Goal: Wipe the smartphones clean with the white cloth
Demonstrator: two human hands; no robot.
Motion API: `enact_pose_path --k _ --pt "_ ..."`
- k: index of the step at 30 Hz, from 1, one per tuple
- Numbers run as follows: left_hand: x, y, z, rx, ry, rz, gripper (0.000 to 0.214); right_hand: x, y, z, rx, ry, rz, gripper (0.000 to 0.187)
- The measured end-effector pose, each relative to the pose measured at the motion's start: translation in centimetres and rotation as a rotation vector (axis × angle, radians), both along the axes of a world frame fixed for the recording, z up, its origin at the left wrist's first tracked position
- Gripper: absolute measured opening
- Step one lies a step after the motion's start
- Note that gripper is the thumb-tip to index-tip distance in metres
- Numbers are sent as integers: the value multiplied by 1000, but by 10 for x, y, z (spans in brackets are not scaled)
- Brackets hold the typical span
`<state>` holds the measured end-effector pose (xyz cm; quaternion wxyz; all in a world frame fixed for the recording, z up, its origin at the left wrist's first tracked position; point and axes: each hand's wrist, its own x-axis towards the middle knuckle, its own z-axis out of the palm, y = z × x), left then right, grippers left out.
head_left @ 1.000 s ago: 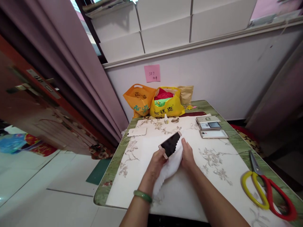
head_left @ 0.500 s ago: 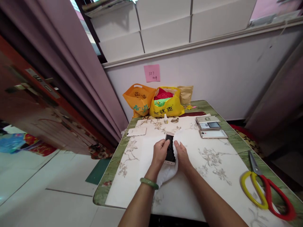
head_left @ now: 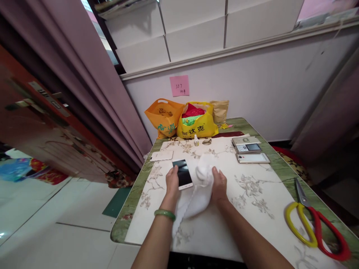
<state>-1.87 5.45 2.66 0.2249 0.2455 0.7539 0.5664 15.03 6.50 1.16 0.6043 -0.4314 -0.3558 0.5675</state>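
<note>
My left hand [head_left: 172, 182] grips a smartphone [head_left: 183, 175] by its left edge, thumb on the front, with the dark screen facing up. A green bangle [head_left: 165, 214] circles my left wrist. To the right, my right hand [head_left: 219, 185] is closed on a white cloth [head_left: 198, 200], which hangs bunched between the two hands and down over the tabletop. Phone and upper cloth are apart, with a small gap between them. A white phone [head_left: 162, 155] lies flat beyond my left hand.
Scissors [head_left: 305, 216] with yellow and red handles lie at the right. Several phones, among them a keypad phone [head_left: 248, 148], rest at the back right. A small bottle [head_left: 196, 141], an orange bag [head_left: 165, 117] and a yellow bag [head_left: 198, 125] stand at the back.
My left hand has moved left with the smartphone, away from the cloth that was against its screen. My right hand still has the cloth, now bunched up, and has shifted slightly right.
</note>
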Motion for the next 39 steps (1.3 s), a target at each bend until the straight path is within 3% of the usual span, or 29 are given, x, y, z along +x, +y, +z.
enact_pose_path --k 4,11,17,19,21,23,26,29,32,34,37,39 --pt "-17 -10 -8 -143 140 66 21 3 3 -1 -75 49 -148 31" --pt "-28 -8 -17 -214 185 -90 33 11 23 -19 -113 216 -164 20" --pt "-54 -38 -11 -198 284 156 31 16 51 -40 -147 329 -156 20" --pt "-54 -48 -7 -192 316 265 29 16 56 -44 -164 355 -164 17" --pt "-45 -53 -1 -150 343 284 27 15 58 -45 -176 378 -165 16" --pt "-30 -56 6 -42 224 134 28 16 59 -45 -177 399 -160 17" --pt "-2 -62 20 87 -348 -268 33 18 57 -42 -164 426 -145 20" --pt "22 -73 33 -69 -785 -623 29 22 54 -35 -195 483 -90 25" --pt "37 -76 40 -158 -888 -841 24 27 50 -29 -295 532 34 34" --pt "44 -65 38 -70 -876 -773 27 28 48 -27 -318 524 87 40" --pt "50 -38 24 156 -740 -478 36 26 44 -26 -302 517 114 43" --pt "52 -23 12 185 -601 -396 39 24 41 -26 -305 533 157 42"
